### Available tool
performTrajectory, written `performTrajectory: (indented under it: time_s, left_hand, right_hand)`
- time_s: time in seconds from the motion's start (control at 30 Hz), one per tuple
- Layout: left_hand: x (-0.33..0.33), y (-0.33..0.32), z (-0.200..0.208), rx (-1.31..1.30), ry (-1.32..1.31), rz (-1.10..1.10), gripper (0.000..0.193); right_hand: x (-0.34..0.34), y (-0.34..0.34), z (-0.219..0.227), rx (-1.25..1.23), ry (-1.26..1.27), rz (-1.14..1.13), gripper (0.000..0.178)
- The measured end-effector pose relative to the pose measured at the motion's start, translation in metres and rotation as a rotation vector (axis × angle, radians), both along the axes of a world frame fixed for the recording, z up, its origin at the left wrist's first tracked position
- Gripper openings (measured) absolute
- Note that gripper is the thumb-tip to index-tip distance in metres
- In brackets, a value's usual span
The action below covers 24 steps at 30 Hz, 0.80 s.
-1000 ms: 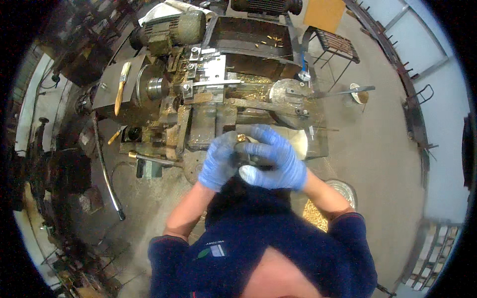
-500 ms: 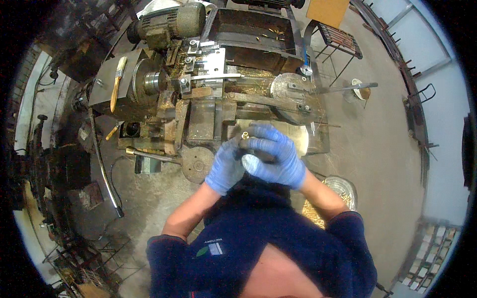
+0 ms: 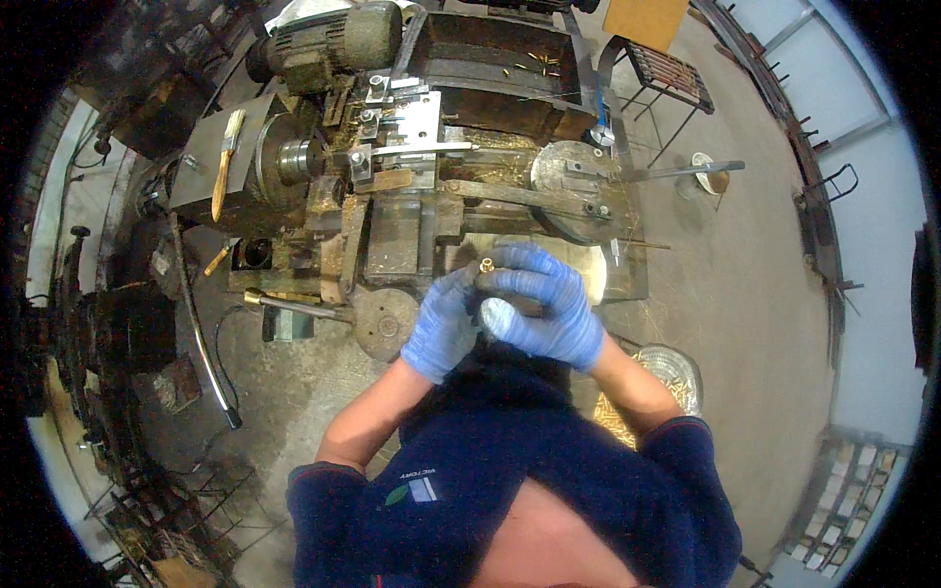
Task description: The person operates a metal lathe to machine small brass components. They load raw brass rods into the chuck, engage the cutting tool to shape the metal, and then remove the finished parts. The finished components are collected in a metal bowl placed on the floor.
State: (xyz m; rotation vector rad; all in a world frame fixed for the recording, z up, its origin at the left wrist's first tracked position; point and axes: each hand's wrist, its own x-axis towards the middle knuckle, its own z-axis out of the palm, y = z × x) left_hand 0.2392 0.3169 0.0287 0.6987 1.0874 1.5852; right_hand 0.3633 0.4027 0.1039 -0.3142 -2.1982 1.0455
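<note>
Small white lettering on the dark blue shirt

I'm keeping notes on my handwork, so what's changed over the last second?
Your left hand moved slightly right, uncovering more of the round plate. The small brass piece at your fingertips shifted slightly right too. Nothing was visibly taken up or let go. Your right hand hardly moved; the brush stayed put.

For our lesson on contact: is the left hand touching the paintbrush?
Apart: the head view plainly shows machine parts between the left hand and the paintbrush.
</note>
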Motion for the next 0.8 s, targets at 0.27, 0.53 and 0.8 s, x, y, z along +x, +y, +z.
performTrajectory:
  time_s: [0.27,0.53,0.8]
  left_hand:
    - [0.002,-0.001,0.011,-0.066,-0.545,-0.049,0.021]
    - [0.001,0.001,0.004,-0.064,-0.45,0.0,0.025]
    - [-0.015,-0.007,0.002,0.031,0.382,0.015,0.029]
  right_hand:
    - [-0.002,0.001,-0.004,-0.029,0.001,-0.015,0.027]
    - [-0.003,0.0,-0.002,-0.044,-0.031,-0.01,0.028]
    - [-0.006,0.001,-0.003,0.015,0.0,0.016,0.027]
